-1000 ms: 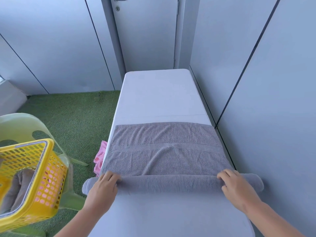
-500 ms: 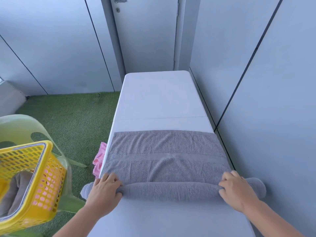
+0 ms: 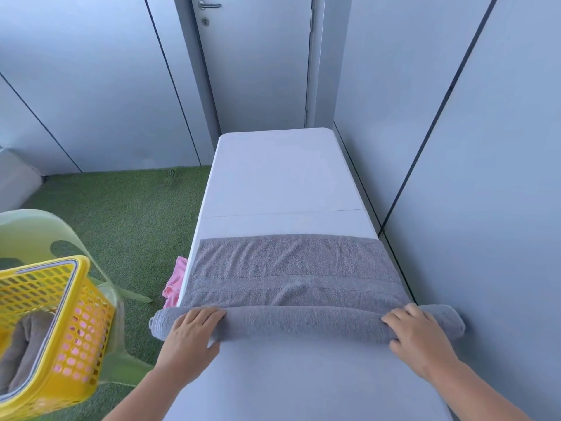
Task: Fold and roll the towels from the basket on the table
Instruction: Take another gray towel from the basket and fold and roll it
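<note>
Where the towel's (image 3: 303,325) rolled, left hand (image 3: 189,332) and right hand (image 3: 420,335) fingers (image 3: 397,318) clasp it.

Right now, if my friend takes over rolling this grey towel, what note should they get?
Left hand and right hand: fingers curved over the roll's two ends.
Grey terry towel: across the long white table, near part rolled, far part flat.
Yellow plastic lattice basket: on the pale green plastic chair at left, another grey towel inside.
Done: roll started. Left: finish rolling to the far edge, then the basket's towels.
</note>
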Demonstrator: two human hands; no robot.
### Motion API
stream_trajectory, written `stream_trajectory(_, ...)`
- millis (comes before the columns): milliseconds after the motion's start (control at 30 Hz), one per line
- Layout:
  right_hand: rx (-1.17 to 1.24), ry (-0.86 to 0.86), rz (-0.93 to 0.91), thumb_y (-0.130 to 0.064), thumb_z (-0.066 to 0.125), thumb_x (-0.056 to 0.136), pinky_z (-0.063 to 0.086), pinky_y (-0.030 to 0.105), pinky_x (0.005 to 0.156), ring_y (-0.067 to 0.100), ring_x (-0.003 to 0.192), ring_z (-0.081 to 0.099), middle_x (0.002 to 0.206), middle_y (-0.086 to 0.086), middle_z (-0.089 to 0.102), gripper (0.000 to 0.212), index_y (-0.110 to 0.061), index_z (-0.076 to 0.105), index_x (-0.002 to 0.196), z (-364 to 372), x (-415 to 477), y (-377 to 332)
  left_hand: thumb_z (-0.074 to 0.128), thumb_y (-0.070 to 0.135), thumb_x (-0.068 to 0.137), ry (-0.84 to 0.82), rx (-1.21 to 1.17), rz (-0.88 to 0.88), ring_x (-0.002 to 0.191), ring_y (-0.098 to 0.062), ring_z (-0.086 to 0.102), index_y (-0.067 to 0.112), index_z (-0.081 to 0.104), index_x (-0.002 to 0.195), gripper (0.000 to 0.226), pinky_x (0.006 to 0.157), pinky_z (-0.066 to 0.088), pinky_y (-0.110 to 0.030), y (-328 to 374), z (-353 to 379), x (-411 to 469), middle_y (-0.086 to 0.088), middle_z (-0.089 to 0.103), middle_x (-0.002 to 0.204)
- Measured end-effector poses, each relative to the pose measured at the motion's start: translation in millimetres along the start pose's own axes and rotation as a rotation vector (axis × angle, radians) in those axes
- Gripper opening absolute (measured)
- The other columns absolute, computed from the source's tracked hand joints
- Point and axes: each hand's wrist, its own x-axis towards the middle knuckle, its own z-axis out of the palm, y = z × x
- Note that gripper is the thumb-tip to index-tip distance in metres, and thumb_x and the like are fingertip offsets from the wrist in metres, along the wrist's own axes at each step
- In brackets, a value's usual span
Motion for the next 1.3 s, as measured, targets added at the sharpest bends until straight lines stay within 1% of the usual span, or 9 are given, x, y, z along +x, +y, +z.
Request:
stream_trajectory(100, -0.035, 0.08, -0.048, -0.032, 0.053, 0.058, 0.033, 0.025, 0.058, 0.012, 0.069, 0.037, 0.059, -0.019, 0.037, 0.006, -0.031, 0.049, 0.061, -6.3, 2.9, -0.8, 0.055, 0.04, 0.068, 0.04, 0.021, -0.003, 0.099, -0.012, 0.053, 0.036, 0.065, 0.105, 0.038, 0.083, 0.043, -0.032, 0.2, -2.2, 4.4, 0.024, 0.06, 0.099)
stream_trajectory(167, -0.056, 0.089, -0.044, -0.033, 0.054, 0.061, 0.03, 0.025, 0.059, 0.01, 0.068, 0.03, 0.056, -0.017, 0.032, 0.018, -0.028, 0.038, 0.054, -7.7, 7.3, 1.8, 0.049, 0.04, 0.068, 0.093, 0.033, 0.039, 0.09, -0.013, 0.051, 0.036, 0.065, 0.092, 0.029, 0.077, 0.041, -0.031, -0.8, -2.5, 5.4, 0.023, 0.057, 0.085)
stream_trajectory(300, 0.03, 0.016, 0.032, -0.03, 0.05, 0.087, 0.034, 0.028, 0.073, 0.013, 0.095, 0.042, 0.09, -0.015, 0.045, 0.019, -0.029, 0.056, 0.07, -10.0, 9.8, 0.2, 0.047, 0.039, 0.066, 0.152, -0.005, 0.049, 0.08, -0.011, 0.047, 0.036, 0.061, 0.074, 0.017, 0.069, 0.035, -0.028, 1.6, -4.3, 7.9, 0.025, 0.042, 0.073)
stream_trajectory(433, 0.184, 0.063, 0.091, -0.012, 0.052, 0.085, 0.039, 0.028, 0.075, 0.015, 0.105, 0.045, 0.105, -0.011, 0.045, 0.024, -0.027, 0.055, 0.103, -8.4, 9.5, -3.6, 0.042, 0.028, 0.079, 0.22, -0.18, -0.002, 0.085, -0.016, 0.05, 0.031, 0.06, 0.092, 0.023, 0.069, 0.043, -0.032, 2.4, 0.3, 14.8, 0.014, 0.047, 0.091)
stream_trajectory(700, 0.023, 0.012, -0.013, -0.028, 0.072, 0.048, 0.051, 0.029, 0.072, 0.014, 0.09, 0.057, 0.09, -0.02, 0.061, 0.043, -0.029, 0.066, 0.091, 1.5, 1.4, 3.3, 0.067, 0.051, 0.073, 0.027, -0.071, 0.066, 0.116, -0.006, 0.049, 0.038, 0.058, 0.126, 0.055, 0.099, 0.035, -0.028, -4.2, 6.6, 4.7, 0.025, 0.055, 0.121)
stream_trajectory(833, 0.01, 0.039, -0.011, -0.033, 0.051, 0.062, 0.041, 0.029, 0.066, 0.013, 0.079, 0.045, 0.066, -0.017, 0.047, 0.005, -0.03, 0.048, 0.065, -1.1, 8.1, 0.1, 0.057, 0.044, 0.069, 0.04, -0.041, 0.037, 0.096, -0.011, 0.056, 0.039, 0.064, 0.104, 0.036, 0.082, 0.044, -0.031, -0.2, -0.4, 8.8, 0.025, 0.059, 0.093)
stream_trajectory(967, 0.031, -0.022, 0.034, -0.033, 0.046, 0.085, 0.032, 0.027, 0.075, 0.013, 0.092, 0.038, 0.088, -0.013, 0.049, 0.024, -0.026, 0.045, 0.061, -11.1, 11.7, 0.6, 0.048, 0.04, 0.073, 0.119, -0.008, 0.071, 0.088, -0.012, 0.051, 0.035, 0.07, 0.087, 0.027, 0.076, 0.047, -0.032, 2.0, -4.7, 9.8, 0.022, 0.052, 0.085)
stream_trajectory(1067, 0.111, 0.024, 0.082, -0.026, 0.049, 0.089, 0.041, 0.028, 0.078, 0.015, 0.099, 0.044, 0.1, -0.012, 0.045, 0.013, -0.03, 0.061, 0.091, -11.0, 12.9, 0.7, 0.045, 0.037, 0.077, 0.156, -0.038, 0.03, 0.09, -0.016, 0.05, 0.034, 0.069, 0.104, 0.036, 0.076, 0.049, -0.034, 3.9, -6.2, 12.4, 0.015, 0.047, 0.094)
stream_trajectory(1300, 0.166, 0.04, 0.042, -0.022, 0.059, 0.07, 0.05, 0.028, 0.091, 0.009, 0.114, 0.045, 0.118, -0.017, 0.052, 0.047, -0.027, 0.057, 0.117, 3.3, 0.9, 5.0, 0.051, 0.012, 0.083, 0.205, -0.163, 0.031, 0.1, -0.015, 0.049, 0.027, 0.065, 0.117, 0.04, 0.089, 0.052, -0.037, 2.2, 4.0, 15.1, 0.014, 0.052, 0.11)
